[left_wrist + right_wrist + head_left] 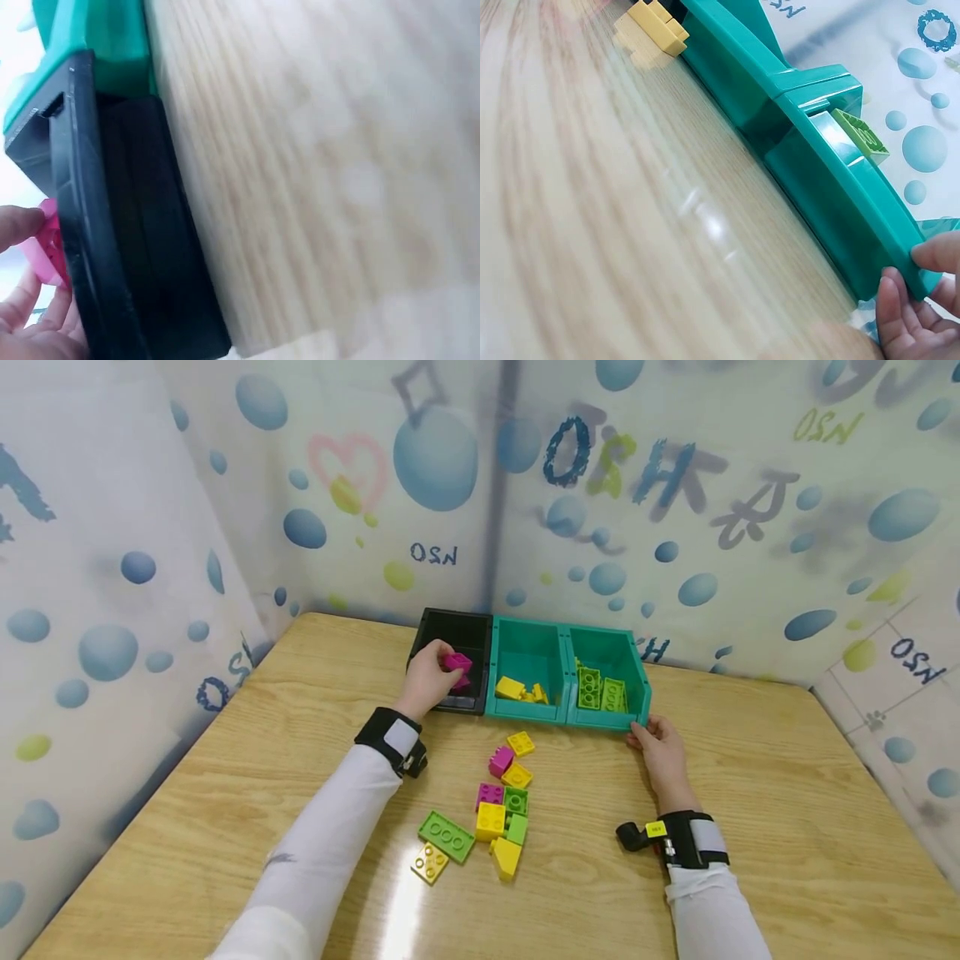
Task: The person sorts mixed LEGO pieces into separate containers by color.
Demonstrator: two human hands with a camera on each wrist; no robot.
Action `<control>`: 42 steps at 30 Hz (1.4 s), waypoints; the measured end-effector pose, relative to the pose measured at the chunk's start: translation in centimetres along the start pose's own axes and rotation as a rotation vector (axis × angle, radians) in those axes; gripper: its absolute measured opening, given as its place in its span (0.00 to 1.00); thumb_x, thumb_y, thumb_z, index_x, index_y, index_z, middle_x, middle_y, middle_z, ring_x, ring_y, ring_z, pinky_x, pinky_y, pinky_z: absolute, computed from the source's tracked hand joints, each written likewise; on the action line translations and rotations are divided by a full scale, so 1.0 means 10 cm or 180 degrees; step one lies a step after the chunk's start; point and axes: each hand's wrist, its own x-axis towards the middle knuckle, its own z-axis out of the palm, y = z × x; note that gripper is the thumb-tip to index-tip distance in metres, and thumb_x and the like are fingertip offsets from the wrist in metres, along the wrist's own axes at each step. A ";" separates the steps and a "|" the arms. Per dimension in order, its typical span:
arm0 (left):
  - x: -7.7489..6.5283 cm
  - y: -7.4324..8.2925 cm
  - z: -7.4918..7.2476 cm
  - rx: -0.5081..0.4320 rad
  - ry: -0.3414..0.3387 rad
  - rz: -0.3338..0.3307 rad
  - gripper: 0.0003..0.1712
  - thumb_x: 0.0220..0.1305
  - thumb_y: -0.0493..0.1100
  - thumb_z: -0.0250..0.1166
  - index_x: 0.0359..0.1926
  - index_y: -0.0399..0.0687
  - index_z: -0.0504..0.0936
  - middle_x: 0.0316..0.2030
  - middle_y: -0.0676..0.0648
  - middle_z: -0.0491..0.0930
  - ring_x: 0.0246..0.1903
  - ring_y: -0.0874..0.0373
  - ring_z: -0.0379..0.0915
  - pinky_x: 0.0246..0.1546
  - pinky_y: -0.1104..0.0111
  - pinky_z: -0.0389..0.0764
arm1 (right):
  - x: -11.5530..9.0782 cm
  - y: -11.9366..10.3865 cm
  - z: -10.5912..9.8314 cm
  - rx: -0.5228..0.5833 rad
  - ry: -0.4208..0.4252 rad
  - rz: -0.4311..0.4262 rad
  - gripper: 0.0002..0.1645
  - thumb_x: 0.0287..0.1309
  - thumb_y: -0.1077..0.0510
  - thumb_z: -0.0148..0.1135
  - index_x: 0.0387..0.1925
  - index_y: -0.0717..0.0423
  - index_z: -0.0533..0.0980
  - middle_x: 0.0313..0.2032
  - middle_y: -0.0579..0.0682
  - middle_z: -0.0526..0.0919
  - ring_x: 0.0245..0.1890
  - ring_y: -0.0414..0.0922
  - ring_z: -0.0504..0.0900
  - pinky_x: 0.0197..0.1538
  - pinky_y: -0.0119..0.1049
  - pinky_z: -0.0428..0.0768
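White sleeves (330,835) lay nearest the camera, ending at black straps (372,731) on my wrists. Past them, my left hand (426,681) pinched a magenta brick (456,662) between thumb and fingers at the black bin (468,703), just behind its front rim, which hid part of the brick from the left wrist view. Another bit of magenta showed right below it; I could not tell whether that was a separate brick. My right hand (662,757) gripped the front right corner of the right-hand teal bin (600,647) with thumb and fingertips. Green bricks (613,695) sat inside that bin, and yellow pieces (511,687) lay toward the front of the middle teal bin (525,647), which stood between the other two. Closer to me, on the wooden table (787,777), a small yellow brick (521,743) was nearest the bins, with a tilted magenta block (501,762) near it. Next came a tight cluster of magenta, green and yellow, a sloped yellow piece (506,858) at its near end. Left of that, a long green brick (447,837) had a studded yellow brick (430,862) just beside it. Behind everything hung a pale backdrop (645,552) printed with blue bubbles.
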 end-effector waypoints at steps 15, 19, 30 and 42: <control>0.16 -0.01 0.08 0.0459 -0.0218 -0.0195 0.11 0.63 0.38 0.59 0.44 0.36 0.75 0.43 0.38 0.78 0.41 0.48 0.73 0.45 0.60 0.77 | 0.00 -0.01 0.00 -0.0017 -0.0011 0.0010 0.21 0.69 0.60 0.48 0.58 0.69 0.64 0.38 0.47 0.69 0.29 0.24 0.75 0.39 0.17 0.75; 0.17 -0.01 0.09 0.0549 -0.0280 -0.0225 0.08 0.64 0.38 0.58 0.40 0.36 0.77 0.40 0.39 0.78 0.39 0.50 0.72 0.43 0.61 0.76 | -0.01 -0.01 0.00 -0.0017 -0.0020 -0.0016 0.21 0.68 0.61 0.48 0.58 0.70 0.64 0.38 0.46 0.70 0.29 0.25 0.75 0.39 0.17 0.75; 0.12 0.01 0.09 0.0760 -0.0560 -0.0311 0.16 0.66 0.41 0.55 0.50 0.35 0.77 0.46 0.39 0.80 0.42 0.49 0.74 0.47 0.60 0.77 | 0.00 0.01 0.01 -0.0062 -0.0026 -0.0015 0.22 0.69 0.59 0.48 0.59 0.70 0.63 0.39 0.47 0.69 0.30 0.24 0.74 0.39 0.16 0.74; 0.11 0.02 0.04 0.0260 -0.0286 -0.0016 0.14 0.67 0.40 0.55 0.48 0.37 0.78 0.50 0.39 0.78 0.44 0.49 0.72 0.52 0.58 0.74 | 0.00 0.01 0.01 -0.0029 -0.0024 -0.0038 0.21 0.68 0.61 0.48 0.58 0.70 0.64 0.37 0.45 0.70 0.29 0.25 0.75 0.39 0.17 0.75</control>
